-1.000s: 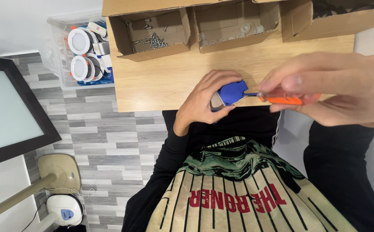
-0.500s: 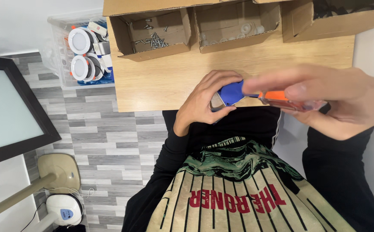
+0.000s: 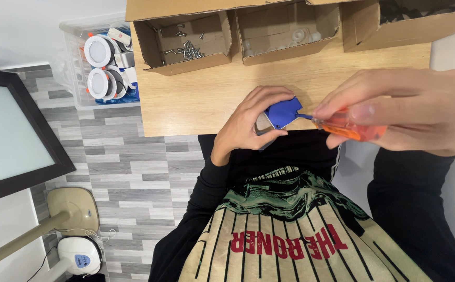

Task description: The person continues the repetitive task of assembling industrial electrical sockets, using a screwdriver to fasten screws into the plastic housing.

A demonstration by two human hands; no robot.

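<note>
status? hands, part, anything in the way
Left hand grips small blue part at wooden table edge. Right hand holds orange-handled screwdriver, tip on the part. Nothing blocking; cardboard boxes sit farther back.

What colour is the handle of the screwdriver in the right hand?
Translucent orange; the screwdriver handle shows clearly in the head view, gripped by the right hand.

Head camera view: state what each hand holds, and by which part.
The left hand grips the small blue part around its edges; the right hand holds the orange screwdriver by its handle.
</note>
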